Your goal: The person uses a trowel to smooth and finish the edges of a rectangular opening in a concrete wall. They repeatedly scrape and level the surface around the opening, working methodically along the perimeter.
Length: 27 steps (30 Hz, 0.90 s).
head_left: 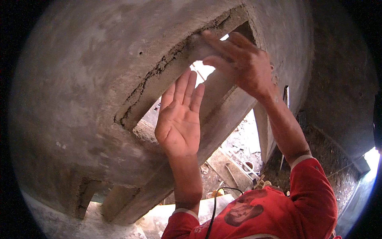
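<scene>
My left hand (179,119) is raised in front of a slanted opening (149,91) in a grey plastered wall (87,79). Its palm faces me, the fingers are stretched upward, and it holds nothing. Higher and to the right, my right hand (248,65) reaches to the upper part of the same opening. The fingers there are spread toward the left, with their tips blurred by motion close to the rough, crumbly edge. Nothing shows between them. Whether those fingertips touch the plaster I cannot tell.
At lower left is a smaller opening (93,199) in the wall. Far below lie a board (229,167), a round container (248,165) and scattered debris. A black cable (215,203) hangs in front of my red shirt (262,215). A dark wall (342,79) stands on the right.
</scene>
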Available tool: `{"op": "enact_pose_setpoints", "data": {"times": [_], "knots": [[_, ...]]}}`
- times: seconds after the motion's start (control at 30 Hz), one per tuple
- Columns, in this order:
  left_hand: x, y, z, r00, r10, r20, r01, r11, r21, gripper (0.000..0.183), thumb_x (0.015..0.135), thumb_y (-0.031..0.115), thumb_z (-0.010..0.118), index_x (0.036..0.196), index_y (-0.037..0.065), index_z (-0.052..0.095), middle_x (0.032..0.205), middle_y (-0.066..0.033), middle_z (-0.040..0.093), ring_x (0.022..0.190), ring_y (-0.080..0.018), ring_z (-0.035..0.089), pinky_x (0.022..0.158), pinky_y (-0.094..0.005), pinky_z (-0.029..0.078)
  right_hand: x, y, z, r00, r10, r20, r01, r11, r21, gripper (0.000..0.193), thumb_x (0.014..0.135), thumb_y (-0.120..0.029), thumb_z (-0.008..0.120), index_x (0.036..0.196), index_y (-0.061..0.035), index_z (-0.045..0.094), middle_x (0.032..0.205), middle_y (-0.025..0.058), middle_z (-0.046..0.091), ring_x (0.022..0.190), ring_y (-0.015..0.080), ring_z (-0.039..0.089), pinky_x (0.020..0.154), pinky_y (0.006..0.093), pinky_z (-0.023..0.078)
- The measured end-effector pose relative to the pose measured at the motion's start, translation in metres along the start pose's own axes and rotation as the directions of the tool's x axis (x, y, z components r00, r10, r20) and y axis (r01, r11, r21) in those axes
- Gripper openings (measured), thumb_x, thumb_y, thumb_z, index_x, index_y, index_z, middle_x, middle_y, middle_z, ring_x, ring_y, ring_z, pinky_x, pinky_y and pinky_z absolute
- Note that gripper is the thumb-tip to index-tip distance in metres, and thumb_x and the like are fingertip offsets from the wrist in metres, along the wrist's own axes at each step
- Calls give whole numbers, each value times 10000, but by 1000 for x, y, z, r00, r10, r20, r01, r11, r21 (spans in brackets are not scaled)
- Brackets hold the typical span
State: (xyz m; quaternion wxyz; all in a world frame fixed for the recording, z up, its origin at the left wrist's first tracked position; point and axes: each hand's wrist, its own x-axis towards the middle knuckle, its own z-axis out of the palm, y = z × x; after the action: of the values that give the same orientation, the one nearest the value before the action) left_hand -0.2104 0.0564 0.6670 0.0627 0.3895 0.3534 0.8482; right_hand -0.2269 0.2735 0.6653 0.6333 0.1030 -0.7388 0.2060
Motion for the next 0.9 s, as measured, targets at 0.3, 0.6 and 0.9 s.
{"op": "enact_pose_setpoints", "data": {"times": [0.3,0.6,0.9], "knots": [[-2,1,10,1000,1,-5,-1,999,48,631,974,196,517,1532,-75,403,1683,-336,210,1592,-462,165,1307,-591,143,-5,8,2,1000,25,19,-25,999,22,578,856,-422,837,1404,-302,698,913,18,692,752,154,664,655,372,580],[-4,1,10,1000,2,-10,-1,999,49,651,999,189,512,1547,-115,333,1679,-338,210,1584,-455,193,1304,-577,172,-6,18,2,1000,-10,7,10,999,-40,545,865,-422,821,1385,-306,709,954,13,717,839,165,707,703,367,612],[-4,2,9,1000,9,-22,-8,1000,28,652,1013,158,493,1561,-128,285,1668,-352,220,1581,-450,207,1298,-573,196,-6,25,-5,998,45,-32,-46,999,-17,559,863,-462,817,1393,-325,702,953,0,715,811,174,707,717,374,604]]}}
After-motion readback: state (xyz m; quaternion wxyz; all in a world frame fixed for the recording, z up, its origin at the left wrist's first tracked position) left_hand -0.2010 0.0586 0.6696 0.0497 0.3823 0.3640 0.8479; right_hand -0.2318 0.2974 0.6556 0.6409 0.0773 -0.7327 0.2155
